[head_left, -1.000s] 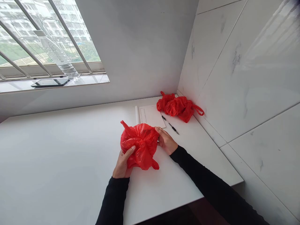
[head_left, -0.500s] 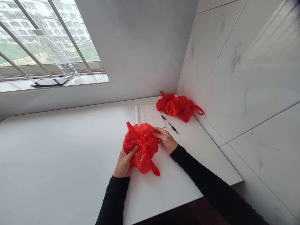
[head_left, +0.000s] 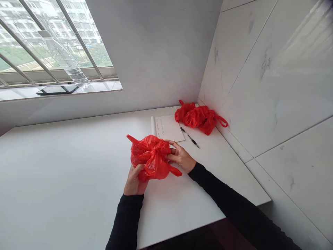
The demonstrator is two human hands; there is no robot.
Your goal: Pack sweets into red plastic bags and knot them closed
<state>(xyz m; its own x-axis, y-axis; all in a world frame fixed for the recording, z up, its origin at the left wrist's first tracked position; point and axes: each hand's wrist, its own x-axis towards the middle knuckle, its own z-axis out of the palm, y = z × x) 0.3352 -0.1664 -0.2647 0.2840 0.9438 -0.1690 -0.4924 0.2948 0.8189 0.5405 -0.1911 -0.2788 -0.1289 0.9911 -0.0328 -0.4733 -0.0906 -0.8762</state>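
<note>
1. Gripping with left hand [head_left: 135, 182], thumb on top, other fingers mostly hidden underneath: closed around lower left side of a rounded, crinkled red plastic bag [head_left: 159, 168].
2. Touching right side of same bag with right hand [head_left: 180, 158], fingers bent and partly spread; can't tell whether pinching the film or just resting on it.
3. Gathered at top of bag into a twisted knot [head_left: 153, 151], with one tail to upper left, another to lower right.
4. Held over smooth white tabletop [head_left: 78, 166], just in front of a white paper notebook [head_left: 170, 128] with rows of small dark marks.
5. Right of notebook: see slim black-and-clear pen [head_left: 191, 138], lying slantwise.
6. In back corner, by marbled tile wall [head_left: 260, 86]: note crumpled red plastic bundle [head_left: 199, 117].
7. Far left, on windowsill [head_left: 105, 85]: note flat dark device [head_left: 57, 90] near clear plastic bottle [head_left: 65, 59].
</note>
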